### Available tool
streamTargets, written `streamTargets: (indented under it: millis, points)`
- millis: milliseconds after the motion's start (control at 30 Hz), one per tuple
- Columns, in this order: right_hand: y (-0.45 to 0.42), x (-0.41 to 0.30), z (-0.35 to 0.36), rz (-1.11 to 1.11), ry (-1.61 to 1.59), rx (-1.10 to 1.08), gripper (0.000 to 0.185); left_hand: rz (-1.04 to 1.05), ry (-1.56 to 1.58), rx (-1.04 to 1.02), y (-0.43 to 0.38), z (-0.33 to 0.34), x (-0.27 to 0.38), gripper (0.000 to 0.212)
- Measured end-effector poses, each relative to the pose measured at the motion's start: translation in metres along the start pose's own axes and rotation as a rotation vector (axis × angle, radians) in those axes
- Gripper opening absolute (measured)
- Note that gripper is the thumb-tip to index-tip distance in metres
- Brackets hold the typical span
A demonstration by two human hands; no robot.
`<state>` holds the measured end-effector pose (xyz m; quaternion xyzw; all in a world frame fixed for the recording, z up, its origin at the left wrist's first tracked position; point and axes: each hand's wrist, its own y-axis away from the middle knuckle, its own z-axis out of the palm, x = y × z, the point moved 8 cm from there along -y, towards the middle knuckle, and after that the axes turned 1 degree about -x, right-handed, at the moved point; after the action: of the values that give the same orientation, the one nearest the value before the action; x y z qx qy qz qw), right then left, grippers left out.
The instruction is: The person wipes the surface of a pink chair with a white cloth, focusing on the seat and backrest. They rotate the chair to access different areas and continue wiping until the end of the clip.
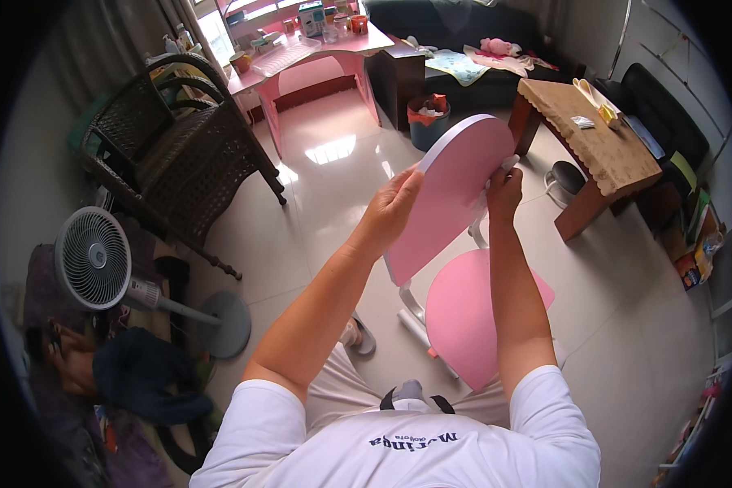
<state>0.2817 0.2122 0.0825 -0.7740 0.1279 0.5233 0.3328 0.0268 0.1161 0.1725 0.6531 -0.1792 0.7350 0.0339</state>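
Note:
A pink chair backrest (445, 195) with a pale edge stands tilted before me, above the rounded pink seat (463, 305) of the same chair. My left hand (393, 210) grips the backrest's left edge, thumb on the pink face. At its right side, my right hand (504, 189) holds a crumpled white wipe or tissue (510, 162) against the backrest near its right edge. Metal brackets join the backrest to the lower frame. Part of the seat is hidden behind my right forearm.
A pink desk (372, 39), a bin (428, 125) and a wooden table (592, 134) stand ahead. To the left are a dark woven armchair (183, 146) and a pedestal fan (97, 256). A person (76, 360) lies at the lower left. My slippered foot (363, 338) is beside the chair.

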Motion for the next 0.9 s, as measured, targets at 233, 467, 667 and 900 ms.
streamTargets:
  millis: [233,467,667,900]
  points:
    - [0.029,0.013,0.003,0.06,-0.02,0.028,0.033,0.022,-0.037,0.001,0.0,0.0,0.0,0.05]
    - [0.173,-0.009,0.02,0.047,-0.112,-0.231,0.031,0.028,-0.054,0.034,-0.002,-0.005,-0.007,0.048]
    - [0.267,-0.051,0.024,-0.116,-0.235,-0.359,0.03,0.033,-0.05,0.025,-0.001,-0.001,-0.003,0.048]
    - [0.185,-0.119,0.01,-0.323,-0.284,-0.228,0.019,0.027,-0.024,-0.005,0.0,0.0,-0.001,0.045]
